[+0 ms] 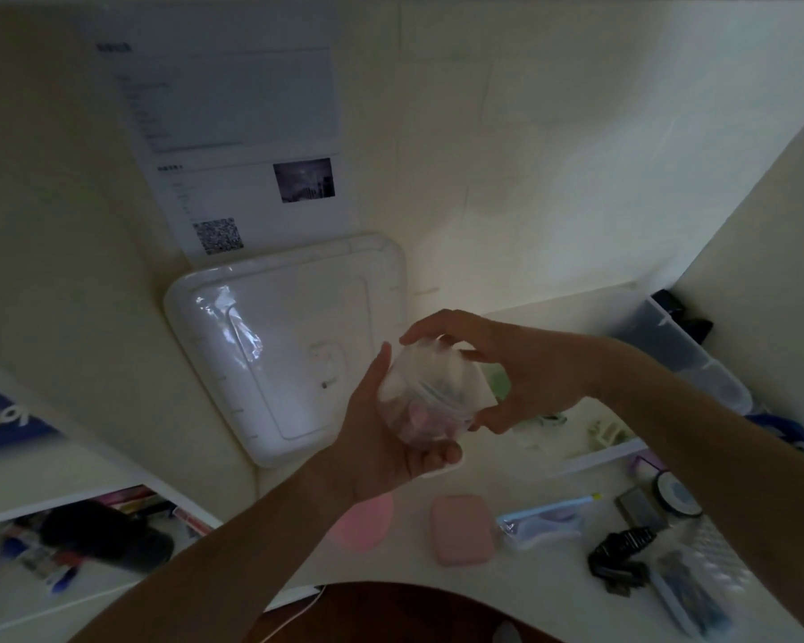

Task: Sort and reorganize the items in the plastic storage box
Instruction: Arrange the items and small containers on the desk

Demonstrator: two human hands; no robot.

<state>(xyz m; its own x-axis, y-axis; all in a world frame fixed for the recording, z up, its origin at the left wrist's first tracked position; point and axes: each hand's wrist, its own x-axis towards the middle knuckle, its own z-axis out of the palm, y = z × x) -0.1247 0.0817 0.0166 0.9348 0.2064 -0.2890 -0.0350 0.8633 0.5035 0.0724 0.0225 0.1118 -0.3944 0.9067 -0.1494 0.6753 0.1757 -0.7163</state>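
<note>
A small clear plastic jar [430,410] with pink pieces inside is held up over the desk. My left hand [381,438] grips its body from below and the left. My right hand [511,364] curls over its white lid [430,364] from the right, fingers on the far rim and thumb on the near side. The white lid of the storage box [279,345] leans against the wall behind. The clear plastic storage box [688,359] stands at the right edge, partly hidden by my right forearm.
On the desk below lie a pink round pad [363,526], a pink case [460,529], a clear zip pouch [539,522], a black clip bundle [618,554], a tape roll [674,494] and small white-green items [604,431]. An open shelf [80,545] with pens is at the lower left.
</note>
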